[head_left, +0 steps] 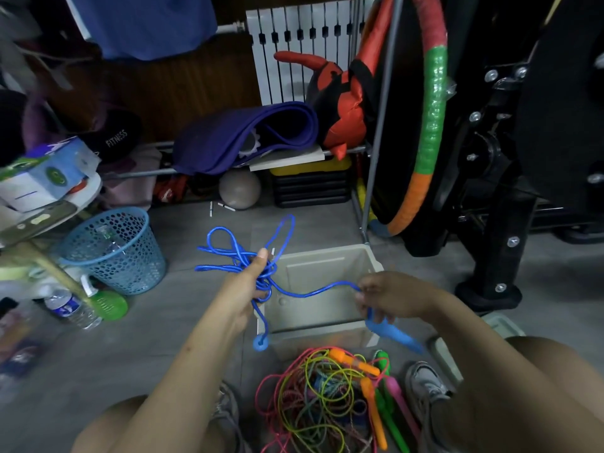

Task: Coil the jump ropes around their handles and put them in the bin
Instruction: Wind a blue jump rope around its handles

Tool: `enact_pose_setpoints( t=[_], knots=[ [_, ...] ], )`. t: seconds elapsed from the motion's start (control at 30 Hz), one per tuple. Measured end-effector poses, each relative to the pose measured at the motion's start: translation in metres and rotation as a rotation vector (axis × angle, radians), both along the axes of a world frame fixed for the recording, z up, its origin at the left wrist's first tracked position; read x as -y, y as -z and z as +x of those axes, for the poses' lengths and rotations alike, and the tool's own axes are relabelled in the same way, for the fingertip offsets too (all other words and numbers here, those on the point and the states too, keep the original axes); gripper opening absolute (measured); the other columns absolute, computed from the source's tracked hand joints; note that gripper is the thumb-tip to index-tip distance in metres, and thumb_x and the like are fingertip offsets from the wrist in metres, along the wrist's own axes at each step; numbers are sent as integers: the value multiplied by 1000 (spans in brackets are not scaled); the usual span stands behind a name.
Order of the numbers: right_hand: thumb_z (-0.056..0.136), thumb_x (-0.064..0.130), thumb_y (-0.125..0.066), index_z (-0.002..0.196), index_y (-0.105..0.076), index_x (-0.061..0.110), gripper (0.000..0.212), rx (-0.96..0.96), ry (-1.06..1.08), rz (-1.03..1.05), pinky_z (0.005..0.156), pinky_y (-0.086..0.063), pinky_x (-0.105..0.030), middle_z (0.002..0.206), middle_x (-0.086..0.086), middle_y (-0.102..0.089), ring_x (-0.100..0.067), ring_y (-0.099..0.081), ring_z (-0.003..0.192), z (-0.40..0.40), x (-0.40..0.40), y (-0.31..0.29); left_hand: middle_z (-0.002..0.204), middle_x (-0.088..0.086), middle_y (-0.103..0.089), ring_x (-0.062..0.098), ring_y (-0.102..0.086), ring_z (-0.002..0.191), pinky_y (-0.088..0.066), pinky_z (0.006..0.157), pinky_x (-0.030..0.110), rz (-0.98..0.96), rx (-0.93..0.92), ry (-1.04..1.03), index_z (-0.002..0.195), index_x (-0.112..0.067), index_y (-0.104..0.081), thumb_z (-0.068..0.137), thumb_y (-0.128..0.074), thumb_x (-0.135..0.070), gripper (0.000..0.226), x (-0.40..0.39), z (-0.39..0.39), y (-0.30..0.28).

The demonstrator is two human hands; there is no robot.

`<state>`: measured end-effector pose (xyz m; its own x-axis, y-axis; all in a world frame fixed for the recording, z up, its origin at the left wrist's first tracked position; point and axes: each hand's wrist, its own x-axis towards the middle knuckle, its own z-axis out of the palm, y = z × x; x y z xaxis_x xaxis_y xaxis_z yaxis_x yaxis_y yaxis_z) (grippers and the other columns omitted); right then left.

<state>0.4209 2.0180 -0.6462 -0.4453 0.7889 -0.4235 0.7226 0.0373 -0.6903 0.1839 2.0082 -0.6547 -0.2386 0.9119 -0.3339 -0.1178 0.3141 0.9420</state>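
Left hand [251, 289] gripping tangled blue jump rope [261, 256] above beige bin [322, 333], right hand [389, 295] pinching rope near blue handle [394, 335], handle angled down-right over bin's near rim, bin interior bare, other ropes [327, 400] piled before bin.

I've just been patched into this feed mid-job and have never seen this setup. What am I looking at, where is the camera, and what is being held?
There is no machine: a person works with bare hands, filmed by one camera on their head looking down. The left hand holds a tangled bunch of the blue jump rope. The right hand pinches the same rope near its blue handle; the other handle end dangles. Beneath sits the beige bin on the grey floor. Nearer the person lies a pile of coloured jump ropes.
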Motion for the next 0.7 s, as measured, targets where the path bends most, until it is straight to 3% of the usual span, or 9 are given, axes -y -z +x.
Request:
enact_pose_setpoints(
  t=[0.13, 0.27, 0.37, 0.47, 0.57, 0.63, 0.7],
  knots=[
    [100, 15, -43, 86, -63, 19, 24, -414, 202, 103, 46, -37, -15, 61, 0, -59, -1, -48, 42, -9, -1, 1, 60, -3, -47, 11, -31, 49, -28, 54, 24, -83, -49, 56, 75, -19, -53, 90, -58, -40, 26, 8, 15, 13],
    [98, 14, -46, 100, -66, 18, 20, -621, 333, 132, 47, -37, -14, 56, 4, -58, -1, -46, 44, -25, 0, 5, 56, -7, -38, 6, -23, 41, -27, 50, 17, -43, 56, 205, 72, -22, -49, 82, -62, -45, 28, 17, 33, 16],
    [96, 15, -51, 91, -67, 18, 17, -627, 392, 187, 51, -39, -13, 53, 5, -60, 1, -49, 46, -35, 0, 14, 69, 0, -42, 6, -23, 42, -28, 43, 13, 13, 179, 260, 71, -22, -52, 68, -64, -52, 33, 19, 39, 16],
    [93, 17, -57, 80, -68, 19, 17, -585, 488, 280, 55, -40, -17, 52, 6, -58, -1, -51, 48, -39, -1, 20, 82, 5, -64, 5, -26, 39, -30, 43, 12, 21, 294, 235, 77, -21, -56, 75, -57, -51, 30, 19, 45, 10],
    [93, 17, -55, 77, -67, 26, 23, -628, 589, 281, 54, -43, -19, 68, 0, -62, -2, -51, 46, -38, -4, 23, 71, 4, -65, 5, -31, 36, -29, 47, 17, 6, 491, 96, 83, -19, -48, 91, -47, -47, 29, 11, 41, 9],
    [95, 20, -53, 83, -67, 25, 19, -579, 602, 312, 47, -40, -19, 61, 1, -55, -5, -47, 43, -39, -3, 26, 56, 0, -59, 6, -33, 39, -28, 50, 20, 1, 634, 35, 101, -14, -45, 88, -47, -51, 39, 3, 34, 9],
    [95, 26, -53, 91, -65, 15, 16, -523, 567, 285, 44, -38, -18, 56, 2, -47, -3, -43, 40, -44, 2, 28, 56, 0, -55, 6, -35, 41, -27, 54, 20, 0, 741, -21, 98, -5, -47, 85, -48, -54, 50, -2, 29, 8]
  ],
)
